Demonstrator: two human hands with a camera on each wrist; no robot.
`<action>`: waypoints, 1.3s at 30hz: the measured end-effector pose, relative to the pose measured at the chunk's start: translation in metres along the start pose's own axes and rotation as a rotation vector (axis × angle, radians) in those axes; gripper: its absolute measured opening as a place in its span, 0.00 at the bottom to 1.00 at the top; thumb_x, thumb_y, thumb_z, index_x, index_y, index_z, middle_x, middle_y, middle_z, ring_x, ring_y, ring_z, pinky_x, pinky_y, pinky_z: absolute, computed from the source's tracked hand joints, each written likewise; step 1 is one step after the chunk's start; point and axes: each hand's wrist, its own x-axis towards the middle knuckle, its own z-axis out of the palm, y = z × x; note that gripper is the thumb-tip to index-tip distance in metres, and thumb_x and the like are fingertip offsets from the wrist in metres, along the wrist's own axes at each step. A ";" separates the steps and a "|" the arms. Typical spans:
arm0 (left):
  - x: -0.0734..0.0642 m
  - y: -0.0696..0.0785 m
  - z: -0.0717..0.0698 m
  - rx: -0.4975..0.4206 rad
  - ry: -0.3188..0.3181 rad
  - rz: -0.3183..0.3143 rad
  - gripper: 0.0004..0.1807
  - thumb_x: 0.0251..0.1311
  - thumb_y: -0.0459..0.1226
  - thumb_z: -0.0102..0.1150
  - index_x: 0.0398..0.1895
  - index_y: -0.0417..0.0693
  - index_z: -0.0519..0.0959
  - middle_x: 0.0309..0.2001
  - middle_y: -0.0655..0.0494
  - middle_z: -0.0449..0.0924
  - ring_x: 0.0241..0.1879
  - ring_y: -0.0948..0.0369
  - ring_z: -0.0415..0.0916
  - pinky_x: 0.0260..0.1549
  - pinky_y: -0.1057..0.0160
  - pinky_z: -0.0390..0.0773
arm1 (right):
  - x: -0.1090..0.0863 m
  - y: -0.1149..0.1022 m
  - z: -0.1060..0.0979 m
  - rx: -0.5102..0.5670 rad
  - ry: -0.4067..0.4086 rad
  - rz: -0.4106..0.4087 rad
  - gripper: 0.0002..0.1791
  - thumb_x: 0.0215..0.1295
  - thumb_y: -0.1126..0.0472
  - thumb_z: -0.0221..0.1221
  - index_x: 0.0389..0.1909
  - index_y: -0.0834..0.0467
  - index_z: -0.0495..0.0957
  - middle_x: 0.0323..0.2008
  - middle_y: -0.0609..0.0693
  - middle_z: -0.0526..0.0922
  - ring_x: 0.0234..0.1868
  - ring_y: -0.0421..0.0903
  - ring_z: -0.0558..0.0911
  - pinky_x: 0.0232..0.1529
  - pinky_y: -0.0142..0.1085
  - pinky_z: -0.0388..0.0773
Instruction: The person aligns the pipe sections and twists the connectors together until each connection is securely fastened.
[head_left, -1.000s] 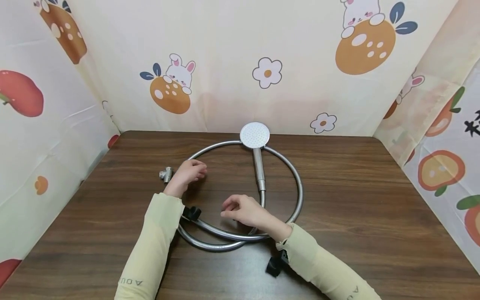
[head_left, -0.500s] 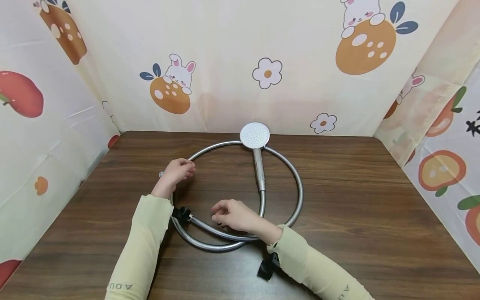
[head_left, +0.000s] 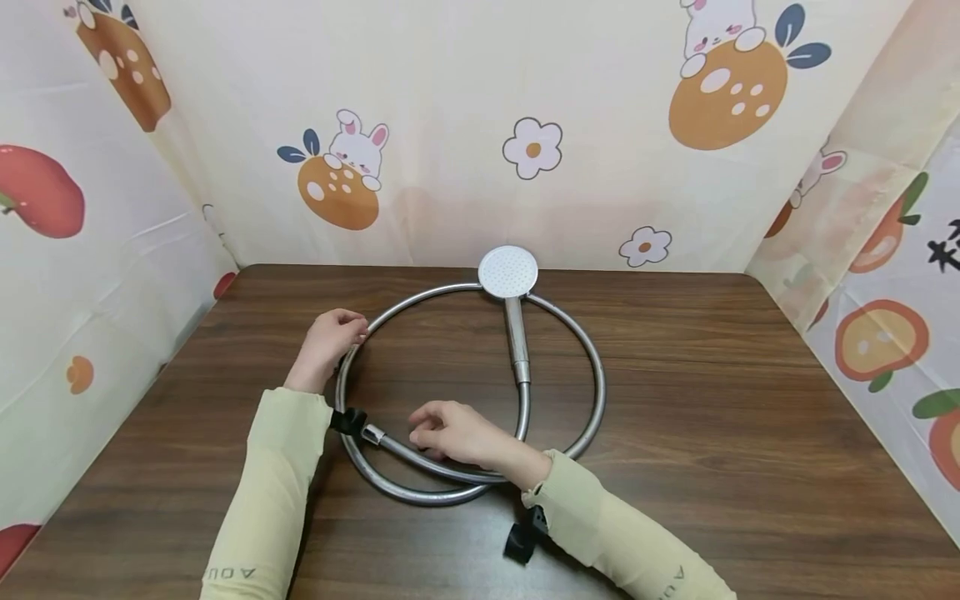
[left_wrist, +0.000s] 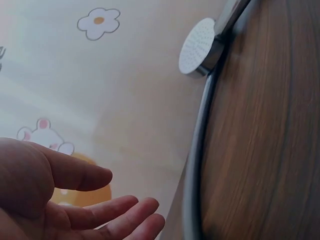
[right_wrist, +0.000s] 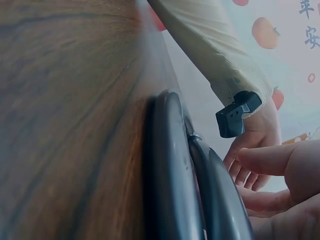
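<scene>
A hand shower with a round white spray face [head_left: 508, 272] and a silver handle [head_left: 517, 337] lies on the table. Its silver metal hose [head_left: 596, 375] loops around it, ending in a fitting [head_left: 372, 434] near the left wrist. My left hand [head_left: 328, 342] hovers by the loop's left side, its fingers loosely bent; the left wrist view shows nothing between thumb and fingers. Over the lower hose strands hangs my right hand [head_left: 468, 435], relaxed. In the right wrist view its fingers [right_wrist: 265, 200] are beside the hose [right_wrist: 172, 170]; whether they touch it I cannot tell.
The brown wooden table [head_left: 712, 400] is enclosed by patterned cloth [head_left: 450, 100] at the back and both sides. A black wrist camera [head_left: 525, 533] sits below my right wrist, another [head_left: 348, 421] beside the left one.
Both hands have drifted left, the left one also slightly up. The metal valve piece at the far left is now hidden behind my left hand and wrist. Shower and hose stay put.
</scene>
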 end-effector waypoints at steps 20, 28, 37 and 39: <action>-0.001 -0.017 -0.026 0.070 0.290 -0.061 0.23 0.62 0.41 0.43 0.57 0.38 0.69 0.53 0.40 0.71 0.48 0.49 0.69 0.41 0.59 0.69 | 0.004 -0.003 0.009 0.081 0.002 0.043 0.16 0.58 0.62 0.58 0.46 0.64 0.74 0.32 0.51 0.80 0.28 0.40 0.76 0.26 0.28 0.71; 0.003 -0.027 -0.025 0.086 0.226 -0.094 0.25 0.60 0.40 0.44 0.57 0.34 0.67 0.57 0.36 0.67 0.53 0.47 0.64 0.45 0.55 0.68 | 0.007 -0.003 0.009 0.090 0.000 0.041 0.16 0.57 0.64 0.59 0.47 0.64 0.74 0.30 0.53 0.81 0.26 0.43 0.79 0.28 0.29 0.71; 0.007 -0.035 -0.025 0.188 0.150 -0.106 0.25 0.60 0.41 0.46 0.56 0.32 0.68 0.56 0.35 0.67 0.48 0.47 0.66 0.38 0.57 0.72 | 0.011 -0.007 0.010 0.155 -0.022 0.009 0.18 0.56 0.70 0.59 0.48 0.67 0.71 0.31 0.60 0.82 0.24 0.45 0.79 0.25 0.29 0.74; 0.007 -0.036 -0.026 0.223 0.137 -0.107 0.25 0.59 0.41 0.48 0.55 0.33 0.69 0.55 0.35 0.68 0.43 0.48 0.68 0.33 0.59 0.73 | 0.011 -0.008 0.011 0.154 -0.020 -0.001 0.18 0.55 0.71 0.59 0.48 0.67 0.71 0.30 0.61 0.82 0.23 0.44 0.78 0.25 0.29 0.74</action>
